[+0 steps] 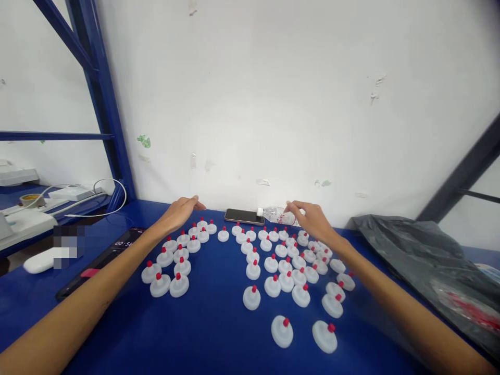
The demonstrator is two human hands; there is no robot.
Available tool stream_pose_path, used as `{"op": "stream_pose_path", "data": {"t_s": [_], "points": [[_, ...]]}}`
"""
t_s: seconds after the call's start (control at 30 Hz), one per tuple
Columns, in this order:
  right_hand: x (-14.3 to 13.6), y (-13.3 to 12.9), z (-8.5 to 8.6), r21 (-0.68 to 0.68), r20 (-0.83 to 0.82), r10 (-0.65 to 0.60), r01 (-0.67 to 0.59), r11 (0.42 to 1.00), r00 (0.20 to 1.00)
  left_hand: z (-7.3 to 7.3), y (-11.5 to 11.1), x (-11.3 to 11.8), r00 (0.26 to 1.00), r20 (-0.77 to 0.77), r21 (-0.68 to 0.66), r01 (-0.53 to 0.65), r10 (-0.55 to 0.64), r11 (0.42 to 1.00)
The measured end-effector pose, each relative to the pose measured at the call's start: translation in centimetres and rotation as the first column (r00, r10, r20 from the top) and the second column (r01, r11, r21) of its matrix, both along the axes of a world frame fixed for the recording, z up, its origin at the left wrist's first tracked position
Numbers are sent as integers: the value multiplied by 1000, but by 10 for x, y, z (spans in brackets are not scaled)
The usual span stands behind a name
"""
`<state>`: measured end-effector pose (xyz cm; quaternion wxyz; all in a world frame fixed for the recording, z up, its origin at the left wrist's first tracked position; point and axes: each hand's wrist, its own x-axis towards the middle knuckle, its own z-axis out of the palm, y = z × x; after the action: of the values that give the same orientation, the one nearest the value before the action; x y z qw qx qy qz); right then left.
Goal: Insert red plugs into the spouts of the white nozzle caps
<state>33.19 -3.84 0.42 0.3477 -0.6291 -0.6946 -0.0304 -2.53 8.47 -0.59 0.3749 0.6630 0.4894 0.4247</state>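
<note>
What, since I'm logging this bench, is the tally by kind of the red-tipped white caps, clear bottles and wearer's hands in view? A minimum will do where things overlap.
Caps: at least 40; overlaps on the right prevent an exact count
Bottle: 1
Hands: 2, left hand and right hand
Total: at least 43

Left forearm (105,284): cut off at lower left; covers part of the timer phone (125,240), last digit partly obscured. Right forearm (390,291): cut off at lower right; hides the top of one cap (337,267). Bottle (271,213): far end obscured by right hand (310,217); print too small to read. Bag (385,242): cut off at right edge; red contents (471,311) blurred. White object (39,262): one end masked by pixelation. Post (103,78): top out of view.
</note>
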Motion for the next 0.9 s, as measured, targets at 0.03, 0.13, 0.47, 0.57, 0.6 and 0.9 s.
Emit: {"op": "stream_pose_path", "data": {"t_s": [0.03,0.13,0.47,0.57,0.6,0.9], "points": [[6,0,1,8,-27,-19,19,1000,999,-3,2,0,998,48,-49,33,-31,998],[26,-6,1,5,-132,-57,58,998,990,-13,4,0,979,183,-175,118,-85,977],[93,-37,-47,-168,-631,-41,-85,982,775,-34,4,8,866,498,-264,93,53,960],[86,-38,-57,-177,-706,-28,-137,975,707,-37,-1,23,825,559,-268,84,84,960],[81,-37,-59,-173,-722,-23,-148,974,691,-39,-3,29,815,573,-270,83,91,959],[30,-28,-72,-97,-751,70,-214,972,657,-42,-12,57,758,647,-285,142,81,948]]}}
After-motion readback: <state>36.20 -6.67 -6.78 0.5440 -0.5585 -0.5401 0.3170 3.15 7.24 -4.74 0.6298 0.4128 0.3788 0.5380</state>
